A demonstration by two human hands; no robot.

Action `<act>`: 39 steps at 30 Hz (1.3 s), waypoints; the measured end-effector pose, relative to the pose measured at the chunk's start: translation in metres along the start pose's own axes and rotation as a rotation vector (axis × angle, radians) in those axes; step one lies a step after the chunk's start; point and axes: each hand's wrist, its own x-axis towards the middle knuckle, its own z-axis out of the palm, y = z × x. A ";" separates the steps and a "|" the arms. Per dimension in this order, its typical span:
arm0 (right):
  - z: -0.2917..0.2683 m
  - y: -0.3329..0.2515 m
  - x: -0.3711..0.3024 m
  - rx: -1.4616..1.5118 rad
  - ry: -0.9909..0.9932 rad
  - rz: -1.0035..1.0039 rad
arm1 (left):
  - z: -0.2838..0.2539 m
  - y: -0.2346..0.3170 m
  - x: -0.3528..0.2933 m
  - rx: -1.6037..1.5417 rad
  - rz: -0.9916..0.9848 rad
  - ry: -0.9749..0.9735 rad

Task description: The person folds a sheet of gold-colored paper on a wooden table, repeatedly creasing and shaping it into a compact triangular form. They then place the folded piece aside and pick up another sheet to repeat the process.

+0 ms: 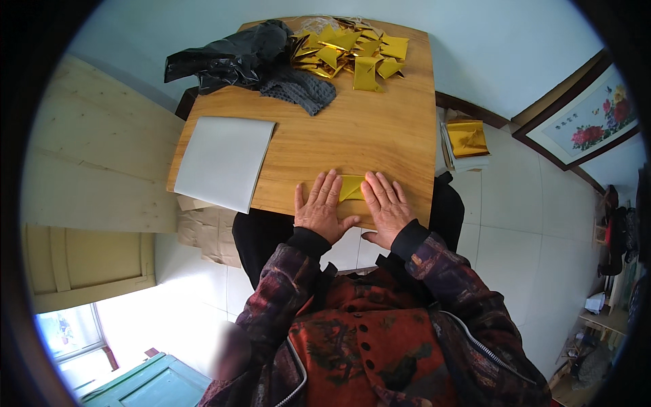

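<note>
A small folded piece of gold foil paper [350, 188] lies flat near the front edge of the wooden table. My left hand [320, 205] rests palm down over its left end, fingers stretched out. From the other side my right hand [386, 205] lies flat on its right end, fingers also stretched. Only the middle of the paper, with a slanting fold line, shows between the hands. Further back is a heap of folded gold paper pieces [342, 46]. A stack of greyish-white sheets [225, 161] lies at the table's left front corner.
A black plastic bag [234, 54] and a dark grey textured cloth [302, 89] lie at the back left of the wooden table [325, 139]. Right of the table, low down, more gold sheets [468, 138] sit on a pale stack. A framed flower picture [586, 122] leans against the wall.
</note>
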 end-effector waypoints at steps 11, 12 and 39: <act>-0.003 -0.004 0.000 -0.058 -0.034 0.024 | -0.014 -0.007 -0.003 0.069 -0.072 -0.152; -0.003 -0.004 -0.001 -0.054 -0.037 0.027 | -0.014 -0.005 -0.002 0.087 -0.072 -0.154; 0.009 -0.010 -0.017 -0.001 0.037 0.003 | 0.034 0.023 -0.014 0.089 0.197 0.018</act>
